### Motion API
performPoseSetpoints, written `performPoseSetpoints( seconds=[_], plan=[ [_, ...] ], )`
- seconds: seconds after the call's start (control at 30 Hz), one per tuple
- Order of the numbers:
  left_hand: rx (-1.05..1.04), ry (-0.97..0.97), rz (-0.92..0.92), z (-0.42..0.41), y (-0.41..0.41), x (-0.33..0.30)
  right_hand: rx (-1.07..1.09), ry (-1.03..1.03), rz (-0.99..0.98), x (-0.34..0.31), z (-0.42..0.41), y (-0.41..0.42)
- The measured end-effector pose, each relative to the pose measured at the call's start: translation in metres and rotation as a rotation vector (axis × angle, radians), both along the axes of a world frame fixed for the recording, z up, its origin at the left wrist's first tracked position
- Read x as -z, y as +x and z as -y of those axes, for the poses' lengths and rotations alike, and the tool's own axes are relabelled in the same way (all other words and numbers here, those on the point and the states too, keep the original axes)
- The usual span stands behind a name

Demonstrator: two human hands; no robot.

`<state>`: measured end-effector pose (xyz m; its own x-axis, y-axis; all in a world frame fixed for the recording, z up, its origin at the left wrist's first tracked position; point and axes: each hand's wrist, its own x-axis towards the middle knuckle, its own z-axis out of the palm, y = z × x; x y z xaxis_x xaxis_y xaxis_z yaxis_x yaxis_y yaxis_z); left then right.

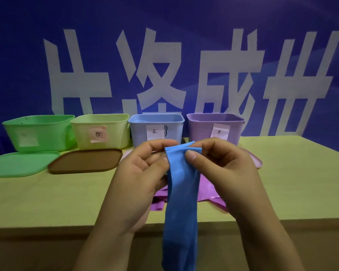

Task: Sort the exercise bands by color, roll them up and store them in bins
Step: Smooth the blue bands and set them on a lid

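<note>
**Limp blue band, pinched at its top edge**

Here both hands pinch the blue band (181, 192): left hand (139, 173) at nine o'clock, right hand (223, 169) at three. It hangs over the table (292, 182) edge, likely light, floppy and stretchy; roll from this end.

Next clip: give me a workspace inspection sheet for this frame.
Surface: yellow-green table.
Job's things: blue band held up, hanging past the table edge; purple bands behind it; green bin, yellow bin, blue bin, purple bin, all open.
Clutter: green lid, brown lid.
Grippers: left hand and right hand pinch the band's top.
Cables: nothing seen.
Surroundings: blue banner.
</note>
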<state>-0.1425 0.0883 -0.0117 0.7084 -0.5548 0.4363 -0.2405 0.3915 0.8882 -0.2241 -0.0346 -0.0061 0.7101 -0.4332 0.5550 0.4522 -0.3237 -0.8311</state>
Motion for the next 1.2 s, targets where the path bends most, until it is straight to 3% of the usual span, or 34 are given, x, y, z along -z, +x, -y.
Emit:
performPoseSetpoints(
  seconds=[0.5,0.9,1.07,1.2],
  plan=[
    [0.090,-0.065,-0.095,0.002,0.001,0.007,0.095,-0.133,0.031,0.013,0.002,0.006],
    [0.074,-0.068,-0.105,0.002,0.007,0.012,0.110,-0.065,0.053,0.017,-0.005,0.014],
    [0.076,-0.048,-0.047,0.000,0.008,0.013,0.141,-0.071,0.062,0.021,-0.004,0.016],
    [-0.008,-0.013,0.109,0.001,0.005,0.013,0.152,-0.082,0.085,0.024,-0.005,0.016]
  ],
)
